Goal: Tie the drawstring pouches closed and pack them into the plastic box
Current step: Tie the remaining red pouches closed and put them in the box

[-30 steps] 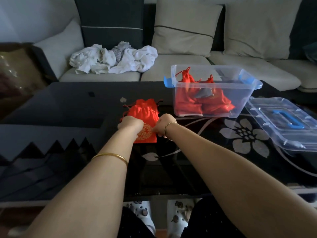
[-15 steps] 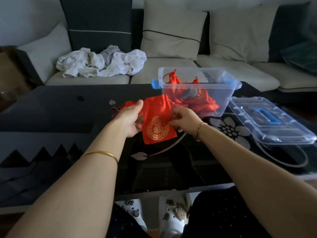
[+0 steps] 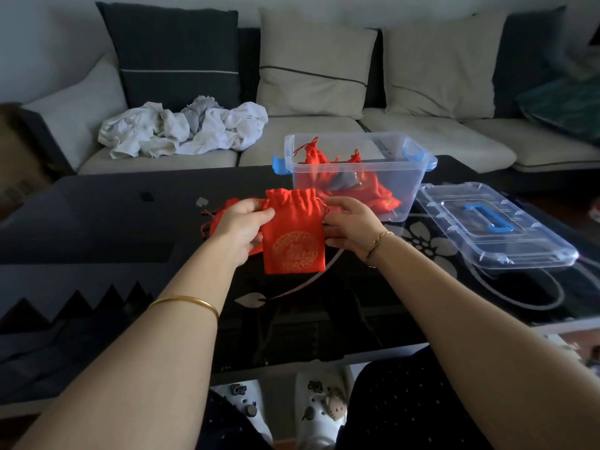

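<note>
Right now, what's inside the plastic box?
Several red drawstring pouches piled in the clear plastic box, with a grey item among them. The exact count is hidden by overlap.

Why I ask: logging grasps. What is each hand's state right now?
Left hand: grips the red fabric drawstring pouch by its left side.
Right hand: grips its right side.

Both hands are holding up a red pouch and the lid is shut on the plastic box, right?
Not quite. In the head view the lid lies on the table beside the plastic box, which is open. The left hand and right hand do hold the red pouch.
</note>
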Available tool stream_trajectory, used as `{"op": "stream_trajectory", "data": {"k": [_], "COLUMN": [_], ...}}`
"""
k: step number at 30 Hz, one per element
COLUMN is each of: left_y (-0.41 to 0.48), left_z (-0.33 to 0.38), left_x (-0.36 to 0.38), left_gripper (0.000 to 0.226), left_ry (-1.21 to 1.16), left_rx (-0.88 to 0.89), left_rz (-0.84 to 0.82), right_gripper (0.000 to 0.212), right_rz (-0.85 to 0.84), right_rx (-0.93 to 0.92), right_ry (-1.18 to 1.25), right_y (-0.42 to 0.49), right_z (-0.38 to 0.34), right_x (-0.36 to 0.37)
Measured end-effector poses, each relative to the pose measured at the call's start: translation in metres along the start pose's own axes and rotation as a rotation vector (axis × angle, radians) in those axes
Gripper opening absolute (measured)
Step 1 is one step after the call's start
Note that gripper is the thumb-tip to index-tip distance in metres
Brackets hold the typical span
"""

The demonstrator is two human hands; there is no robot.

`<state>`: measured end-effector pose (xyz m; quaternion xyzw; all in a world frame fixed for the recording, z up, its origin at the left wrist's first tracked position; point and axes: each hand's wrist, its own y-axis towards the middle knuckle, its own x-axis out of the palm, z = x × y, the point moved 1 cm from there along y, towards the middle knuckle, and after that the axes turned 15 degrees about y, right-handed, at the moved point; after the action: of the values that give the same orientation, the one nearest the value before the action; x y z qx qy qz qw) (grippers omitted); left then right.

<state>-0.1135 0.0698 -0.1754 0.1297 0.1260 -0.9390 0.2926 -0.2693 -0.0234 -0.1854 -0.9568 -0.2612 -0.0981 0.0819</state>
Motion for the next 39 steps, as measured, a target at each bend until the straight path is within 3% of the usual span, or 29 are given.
{"op": "stream_trajectory", "data": {"k": [3, 8, 12, 14, 18, 23, 31, 33, 35, 37, 39], "left_y": [-0.001, 0.002, 0.008, 0.009, 0.004, 0.002, 0.003, 0.007, 0.005, 0.0, -0.007], "left_z": [-0.001, -0.002, -0.002, -0.001, 0.001, 0.006, 0.002, 0.007, 0.016, 0.025, 0.035], "left_x": [-0.001, -0.002, -0.005, -0.01, -0.02, -0.025, -0.03, -0.025, -0.022, -0.02, -0.018], "left_gripper": [0.013, 0.012, 0.019, 0.024, 0.023, 0.018, 0.022, 0.019, 0.019, 0.023, 0.026], "left_ry": [0.005, -0.034, -0.013, 0.127, 0.615, 0.746, 0.804, 0.651, 0.272, -0.184, -0.451], "left_rx": [-0.005, -0.017, -0.033, 0.011, 0.263, 0.321, 0.179, 0.136, 0.06, 0.036, 0.097], "left_rz": [0.002, 0.006, 0.074, 0.137, 0.286, 0.373, 0.267, 0.285, 0.262, 0.085, -0.107], "right_gripper": [0.01, 0.016, 0.02, 0.022, 0.027, 0.03, 0.038, 0.038, 0.036, 0.035, 0.032], "right_rz": [-0.025, -0.037, 0.049, 0.093, 0.14, 0.153, 0.522, 0.568, 0.575, 0.549, 0.516], "right_rx": [0.002, 0.04, -0.012, -0.042, -0.045, 0.0, 0.15, 0.13, 0.11, 0.101, 0.093], "right_ry": [-0.093, -0.097, -0.059, -0.016, 0.16, 0.318, 0.677, 0.646, 0.596, 0.575, 0.587], "right_y": [-0.001, -0.002, -0.002, 0.0, 0.003, 0.004, 0.017, 0.018, 0.017, 0.017, 0.017], "right_z": [0.001, 0.0, -0.004, -0.006, -0.01, -0.01, -0.005, -0.003, -0.003, -0.003, -0.005], "right_x": [-0.001, -0.007, -0.014, -0.016, -0.018, -0.013, -0.032, -0.03, -0.028, -0.029, -0.028]}}
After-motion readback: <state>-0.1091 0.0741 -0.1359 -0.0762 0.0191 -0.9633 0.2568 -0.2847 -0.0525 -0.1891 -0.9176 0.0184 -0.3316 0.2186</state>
